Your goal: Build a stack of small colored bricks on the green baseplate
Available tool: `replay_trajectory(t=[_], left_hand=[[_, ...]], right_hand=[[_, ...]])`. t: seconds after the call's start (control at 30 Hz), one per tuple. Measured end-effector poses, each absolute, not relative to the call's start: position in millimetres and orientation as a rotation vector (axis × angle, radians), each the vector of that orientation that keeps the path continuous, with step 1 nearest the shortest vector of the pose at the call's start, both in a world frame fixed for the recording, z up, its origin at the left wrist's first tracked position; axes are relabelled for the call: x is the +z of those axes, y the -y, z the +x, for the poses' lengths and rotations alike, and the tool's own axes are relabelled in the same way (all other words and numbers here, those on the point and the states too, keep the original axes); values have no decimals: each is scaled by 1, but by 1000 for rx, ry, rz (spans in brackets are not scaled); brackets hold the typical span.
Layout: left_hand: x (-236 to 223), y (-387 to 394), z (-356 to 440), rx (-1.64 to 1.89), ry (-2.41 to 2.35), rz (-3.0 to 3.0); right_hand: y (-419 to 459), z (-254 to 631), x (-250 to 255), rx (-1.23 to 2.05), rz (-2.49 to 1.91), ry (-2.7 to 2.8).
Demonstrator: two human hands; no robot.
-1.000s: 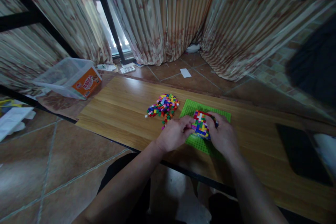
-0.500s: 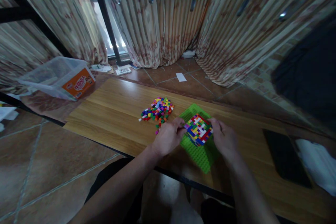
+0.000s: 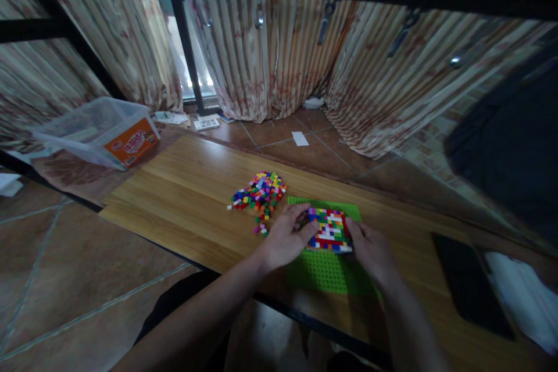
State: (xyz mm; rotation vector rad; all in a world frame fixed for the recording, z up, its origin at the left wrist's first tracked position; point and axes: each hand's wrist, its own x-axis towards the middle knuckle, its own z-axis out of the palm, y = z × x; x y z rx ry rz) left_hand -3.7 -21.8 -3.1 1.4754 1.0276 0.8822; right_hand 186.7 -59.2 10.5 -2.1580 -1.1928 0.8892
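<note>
Wood-grained tabletop (image 3: 174, 186) crossed the frame from the left toward the lower right; both forearms rose from the bottom edge, angled inward; the left hand (image 3: 283, 238) was curled at the left edge of a multicoloured brick slab (image 3: 330, 229), its thumb pointing over the corner; the right hand (image 3: 370, 247) pressed the opposite edge with bent fingers, so that the two gripped the slab between them; this sat right of centre, over a green studded baseplate (image 3: 326, 273), though whether they touched could not be told; a black panel (image 3: 473, 285) lay at the lower right; loose bricks (image 3: 260, 190) were heaped near the centre, a few straggling toward the left hand; beyond the table, at the left of the frame, stood a clear plastic bin (image 3: 93, 152), open-topped, orange-labelled, its contents too hazy to make out; striped curtains (image 3: 296, 58) hung behind.
</note>
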Motion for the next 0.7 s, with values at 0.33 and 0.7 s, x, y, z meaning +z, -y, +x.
replay_trajectory(t=[0.33,0.7], left_hand=[[-11,35,15,895,-1020,1440],[-11,44,37,971,-1091,1392]], right_hand=[[57,182,-3,415,-2119,1280],[42,156,-19,409,-1904,1469]])
